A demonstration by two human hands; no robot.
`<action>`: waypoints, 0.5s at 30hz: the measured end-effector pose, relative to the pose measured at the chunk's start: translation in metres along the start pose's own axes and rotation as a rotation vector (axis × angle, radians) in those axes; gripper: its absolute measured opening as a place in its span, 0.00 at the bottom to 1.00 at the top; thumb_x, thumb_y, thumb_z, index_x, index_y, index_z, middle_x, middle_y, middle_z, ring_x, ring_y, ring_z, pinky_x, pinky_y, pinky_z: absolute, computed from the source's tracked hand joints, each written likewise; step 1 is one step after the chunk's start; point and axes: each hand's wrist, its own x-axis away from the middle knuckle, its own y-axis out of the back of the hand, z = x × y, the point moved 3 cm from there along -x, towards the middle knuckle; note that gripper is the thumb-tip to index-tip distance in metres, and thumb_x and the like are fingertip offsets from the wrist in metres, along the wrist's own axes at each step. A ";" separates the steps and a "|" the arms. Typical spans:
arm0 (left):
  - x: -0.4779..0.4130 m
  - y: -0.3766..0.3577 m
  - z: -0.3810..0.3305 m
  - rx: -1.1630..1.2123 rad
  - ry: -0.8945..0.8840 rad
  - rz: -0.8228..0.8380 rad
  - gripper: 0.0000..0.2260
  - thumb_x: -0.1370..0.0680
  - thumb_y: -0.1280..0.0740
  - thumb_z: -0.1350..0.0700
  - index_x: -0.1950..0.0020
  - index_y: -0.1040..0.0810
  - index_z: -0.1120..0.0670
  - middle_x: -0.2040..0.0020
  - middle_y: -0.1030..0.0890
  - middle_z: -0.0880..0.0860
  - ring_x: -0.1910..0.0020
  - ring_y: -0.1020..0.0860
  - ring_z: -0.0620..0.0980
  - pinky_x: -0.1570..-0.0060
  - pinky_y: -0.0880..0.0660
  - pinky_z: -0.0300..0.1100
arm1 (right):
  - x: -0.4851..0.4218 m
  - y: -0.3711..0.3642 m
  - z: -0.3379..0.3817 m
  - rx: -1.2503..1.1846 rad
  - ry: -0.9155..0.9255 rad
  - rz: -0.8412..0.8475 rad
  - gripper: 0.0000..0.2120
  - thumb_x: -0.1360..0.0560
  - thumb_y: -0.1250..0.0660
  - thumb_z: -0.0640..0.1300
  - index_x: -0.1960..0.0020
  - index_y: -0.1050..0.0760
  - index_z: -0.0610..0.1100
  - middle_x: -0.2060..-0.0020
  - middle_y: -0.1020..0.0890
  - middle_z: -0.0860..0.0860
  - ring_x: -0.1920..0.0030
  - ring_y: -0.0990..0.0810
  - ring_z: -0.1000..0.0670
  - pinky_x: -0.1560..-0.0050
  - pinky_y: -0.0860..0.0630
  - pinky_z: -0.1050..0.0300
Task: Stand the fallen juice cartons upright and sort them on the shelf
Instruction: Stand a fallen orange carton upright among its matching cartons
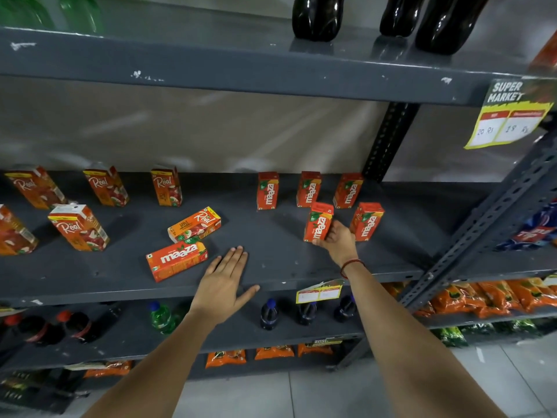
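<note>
Shelf (271,260): fallen cartons (177,263) apparently beside left hand (224,285).

I see 2 bare arms reaching forward and up. My left hand (224,285) is flat and open, palm down, fingers straight and close together, thumb sticking out to the side. My right hand (337,239) is curled in a grip around a small carton (318,226), thumb below and fingers behind it. A red string band (351,266) goes around my right wrist.
</note>
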 end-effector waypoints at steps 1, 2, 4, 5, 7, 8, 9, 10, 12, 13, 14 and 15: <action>0.000 0.000 0.000 0.002 0.001 0.001 0.34 0.23 0.49 0.35 0.28 0.35 0.60 0.29 0.32 0.57 0.30 0.36 0.53 0.32 0.51 0.45 | -0.001 -0.001 -0.002 -0.014 -0.003 -0.006 0.22 0.33 0.28 0.30 0.41 0.29 0.35 0.43 0.20 0.38 0.41 0.21 0.42 0.38 0.25 0.45; 0.000 0.001 0.000 0.002 0.003 0.001 0.34 0.23 0.48 0.36 0.28 0.35 0.60 0.29 0.32 0.57 0.30 0.36 0.53 0.32 0.51 0.45 | 0.001 -0.001 -0.003 -0.024 -0.006 -0.011 0.22 0.33 0.28 0.29 0.41 0.29 0.35 0.43 0.20 0.38 0.41 0.21 0.42 0.38 0.25 0.45; 0.000 0.001 0.000 0.001 0.008 0.006 0.34 0.23 0.49 0.35 0.28 0.35 0.60 0.29 0.32 0.57 0.30 0.36 0.53 0.32 0.51 0.45 | 0.005 -0.006 -0.006 -0.022 -0.011 -0.058 0.24 0.33 0.29 0.29 0.39 0.29 0.36 0.44 0.20 0.38 0.42 0.21 0.42 0.38 0.25 0.47; 0.000 0.001 0.000 0.002 0.009 0.007 0.34 0.23 0.49 0.35 0.28 0.35 0.60 0.29 0.32 0.57 0.30 0.36 0.53 0.32 0.51 0.45 | 0.007 -0.009 -0.008 0.011 -0.006 -0.118 0.24 0.33 0.27 0.31 0.39 0.29 0.37 0.45 0.19 0.39 0.43 0.21 0.43 0.38 0.25 0.49; 0.000 0.001 0.000 0.003 0.011 0.001 0.34 0.23 0.49 0.35 0.29 0.34 0.60 0.29 0.32 0.57 0.30 0.35 0.53 0.32 0.50 0.45 | 0.017 -0.018 -0.009 0.099 0.000 -0.262 0.27 0.36 0.23 0.38 0.40 0.29 0.37 0.45 0.20 0.40 0.43 0.22 0.43 0.40 0.27 0.52; 0.000 0.001 -0.001 0.004 0.012 -0.003 0.34 0.23 0.50 0.35 0.29 0.34 0.60 0.29 0.32 0.57 0.30 0.35 0.53 0.32 0.50 0.45 | 0.023 -0.025 -0.008 0.107 -0.010 -0.314 0.31 0.38 0.22 0.41 0.38 0.30 0.36 0.44 0.21 0.40 0.41 0.25 0.43 0.40 0.29 0.53; 0.000 0.001 -0.001 0.007 0.014 -0.004 0.34 0.23 0.50 0.35 0.29 0.34 0.60 0.29 0.32 0.57 0.30 0.35 0.53 0.32 0.49 0.45 | 0.028 -0.031 -0.005 0.084 -0.020 -0.359 0.35 0.39 0.21 0.43 0.37 0.32 0.35 0.43 0.23 0.39 0.40 0.27 0.42 0.39 0.31 0.53; 0.001 0.000 -0.001 0.008 0.016 -0.003 0.34 0.23 0.50 0.35 0.29 0.34 0.59 0.29 0.32 0.56 0.30 0.35 0.53 0.31 0.49 0.46 | 0.032 -0.036 -0.002 0.065 -0.028 -0.410 0.38 0.39 0.21 0.45 0.35 0.34 0.34 0.42 0.25 0.38 0.38 0.29 0.41 0.38 0.31 0.51; 0.001 0.000 0.000 0.007 0.021 -0.002 0.34 0.23 0.51 0.35 0.28 0.35 0.59 0.29 0.33 0.56 0.30 0.36 0.52 0.31 0.49 0.46 | 0.035 -0.042 0.006 0.067 -0.051 -0.487 0.40 0.39 0.21 0.48 0.34 0.35 0.34 0.41 0.26 0.37 0.37 0.30 0.38 0.36 0.30 0.44; 0.001 0.000 0.000 0.007 0.022 -0.002 0.34 0.23 0.51 0.35 0.28 0.35 0.59 0.29 0.32 0.56 0.30 0.35 0.52 0.31 0.49 0.45 | 0.033 -0.044 0.007 0.084 -0.068 -0.509 0.40 0.38 0.22 0.48 0.35 0.35 0.34 0.40 0.26 0.36 0.37 0.30 0.37 0.36 0.31 0.42; 0.000 0.000 0.000 0.007 0.021 0.000 0.34 0.23 0.51 0.35 0.29 0.34 0.59 0.29 0.32 0.56 0.30 0.35 0.52 0.31 0.50 0.45 | 0.031 -0.044 0.009 0.105 -0.085 -0.522 0.38 0.38 0.22 0.48 0.36 0.34 0.33 0.41 0.25 0.37 0.38 0.30 0.37 0.36 0.31 0.43; 0.000 0.000 0.000 0.009 0.021 0.002 0.34 0.23 0.52 0.35 0.29 0.34 0.59 0.29 0.32 0.56 0.30 0.34 0.53 0.32 0.50 0.45 | 0.030 -0.043 0.009 0.117 -0.095 -0.527 0.35 0.37 0.23 0.47 0.37 0.33 0.34 0.41 0.24 0.37 0.38 0.29 0.37 0.37 0.32 0.44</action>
